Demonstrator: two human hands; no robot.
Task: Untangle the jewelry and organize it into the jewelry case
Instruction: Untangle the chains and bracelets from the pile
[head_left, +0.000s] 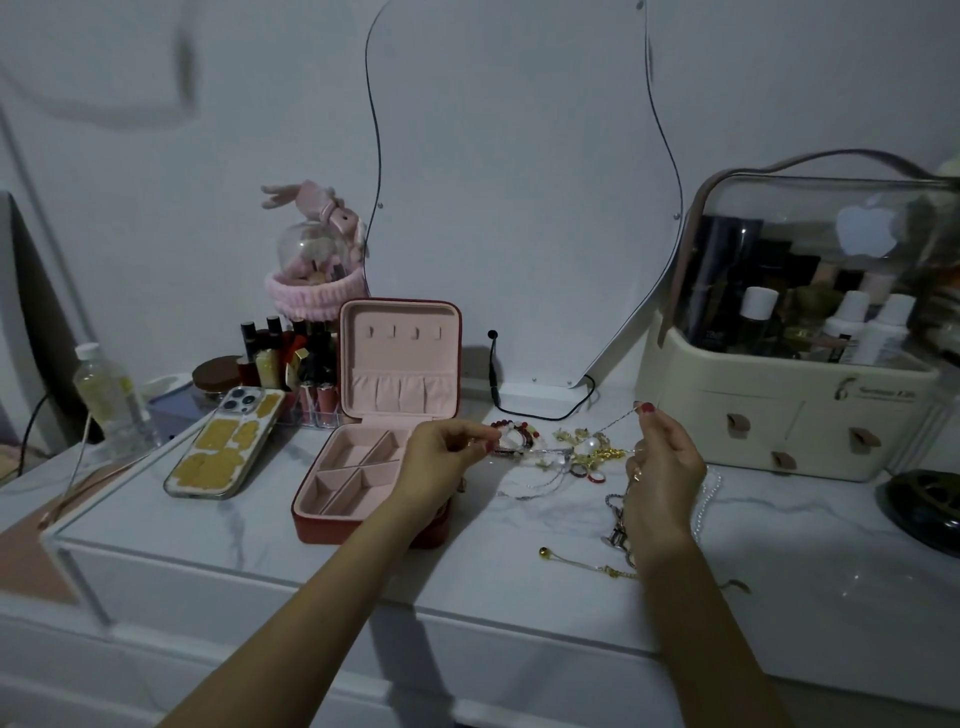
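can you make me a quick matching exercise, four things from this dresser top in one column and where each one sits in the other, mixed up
Things:
1. jewelry case
2. phone
3. cosmetics organizer
4. gold pin

Places:
a. far right, by the wall
b. near the front edge, beside the right wrist
c. left of the case, lying flat
d. open, just left of the left hand

Pairs: 1-d, 2-c, 3-a, 4-b

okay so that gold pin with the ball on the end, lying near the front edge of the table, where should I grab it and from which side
Pinch the gold pin at mid-shaft, coming straight down from above. It lies flat on the marble table, too thin to get under, and the bare shaft gives more room than the small ball end. Its right end lies near the right hand, so that hand looks handiest.
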